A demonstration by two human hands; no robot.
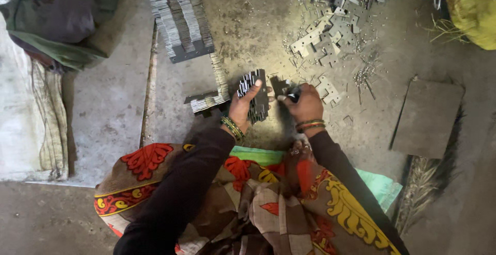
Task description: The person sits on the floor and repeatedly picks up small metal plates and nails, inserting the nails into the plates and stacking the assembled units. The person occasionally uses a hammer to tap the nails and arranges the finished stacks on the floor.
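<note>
Patterned cloth (pixel 248 198) over lap | left hand (pixel 243 105) clamped round upright stack of metal plates (pixel 257 96) | right hand (pixel 306 104) just beside, pinching one dark plate (pixel 281 86) | loose plates (pixel 330 33) ahead on floor (pixel 248 22)

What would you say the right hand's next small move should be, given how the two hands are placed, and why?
Probably bring the single metal piece at the right hand across onto the stack of metal plates gripped by the left hand. The piece sits just beside the stack, and loose plates lie close ahead.
</note>
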